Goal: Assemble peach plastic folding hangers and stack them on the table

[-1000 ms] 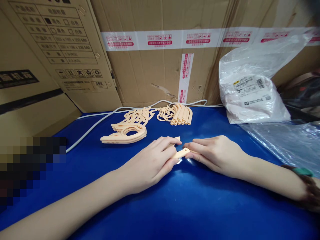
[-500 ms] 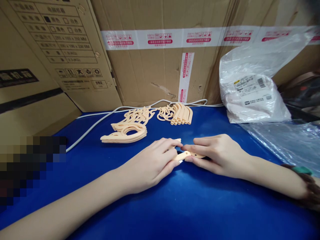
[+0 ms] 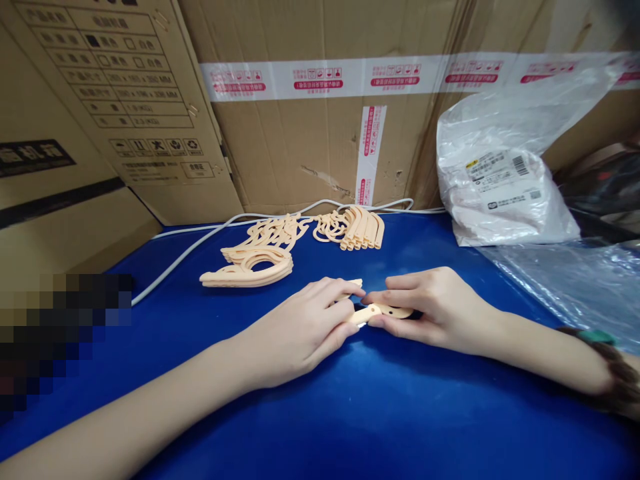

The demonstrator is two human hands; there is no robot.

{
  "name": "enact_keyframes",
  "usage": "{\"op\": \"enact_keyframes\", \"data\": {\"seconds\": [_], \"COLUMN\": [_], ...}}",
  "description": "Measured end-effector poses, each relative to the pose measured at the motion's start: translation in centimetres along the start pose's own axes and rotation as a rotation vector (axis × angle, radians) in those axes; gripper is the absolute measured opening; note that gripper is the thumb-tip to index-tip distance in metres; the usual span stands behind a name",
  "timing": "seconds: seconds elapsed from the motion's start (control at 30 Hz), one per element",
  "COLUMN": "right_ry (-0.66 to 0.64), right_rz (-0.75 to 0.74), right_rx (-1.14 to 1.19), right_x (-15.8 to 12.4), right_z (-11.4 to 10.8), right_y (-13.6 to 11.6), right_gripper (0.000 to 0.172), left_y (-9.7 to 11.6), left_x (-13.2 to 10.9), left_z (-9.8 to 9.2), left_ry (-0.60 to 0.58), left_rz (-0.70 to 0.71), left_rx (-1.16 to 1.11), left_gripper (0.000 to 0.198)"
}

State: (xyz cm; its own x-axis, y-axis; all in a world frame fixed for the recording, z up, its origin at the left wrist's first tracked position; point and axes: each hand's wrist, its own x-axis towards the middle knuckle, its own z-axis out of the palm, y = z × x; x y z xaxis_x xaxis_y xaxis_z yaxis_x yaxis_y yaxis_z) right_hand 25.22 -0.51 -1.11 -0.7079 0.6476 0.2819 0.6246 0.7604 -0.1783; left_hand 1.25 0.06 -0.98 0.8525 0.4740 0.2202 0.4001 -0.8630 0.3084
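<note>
My left hand [image 3: 307,327] is closed around a cream plastic hanger arm [image 3: 365,315], whose rounded end with a small hole sticks out between thumb and forefinger. Another cream end [image 3: 356,285] shows just beyond those fingers. From the right, my right hand [image 3: 443,307] pinches a second cream hanger piece [image 3: 399,312] with dark holes. The two pieces meet end to end between my fingertips, one overlapping the other. My fingers cover most of both, so whether they are joined I cannot tell.
Behind my hands lie a stack of cream hanger arms [image 3: 250,268], a pile of hook-shaped pieces [image 3: 277,230] and a row of curved pieces [image 3: 365,230]. A white cable [image 3: 193,248] runs along the back. Cardboard boxes [image 3: 300,147] and a plastic bag [image 3: 505,193] border the blue surface [image 3: 400,413].
Both hands keep their hold in nearly the same place. The joint between the two pieces has shifted very slightly, and a little more of the right piece shows.
</note>
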Motion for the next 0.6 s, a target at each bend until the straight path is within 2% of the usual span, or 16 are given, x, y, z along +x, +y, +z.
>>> {"op": "enact_keyframes", "data": {"seconds": [0.3, 0.47, 0.6], "right_ry": [0.049, -0.003, -0.061], "right_rz": [-0.035, 0.026, 0.074], "right_rx": [0.028, 0.093, 0.161], "right_x": [-0.21, -0.07, 0.19], "right_z": [-0.09, -0.19, -0.36], "right_y": [-0.10, -0.33, -0.45], "right_gripper": [0.031, 0.038, 0.037], "left_y": [-0.01, -0.05, 0.05], "left_x": [0.28, 0.04, -0.12], "left_z": [-0.20, -0.16, -0.16], "left_ry": [-0.021, -0.019, 0.000], "left_rz": [0.004, -0.008, 0.006], "left_rx": [-0.025, -0.014, 0.001], "left_gripper": [0.026, 0.026, 0.023]}}
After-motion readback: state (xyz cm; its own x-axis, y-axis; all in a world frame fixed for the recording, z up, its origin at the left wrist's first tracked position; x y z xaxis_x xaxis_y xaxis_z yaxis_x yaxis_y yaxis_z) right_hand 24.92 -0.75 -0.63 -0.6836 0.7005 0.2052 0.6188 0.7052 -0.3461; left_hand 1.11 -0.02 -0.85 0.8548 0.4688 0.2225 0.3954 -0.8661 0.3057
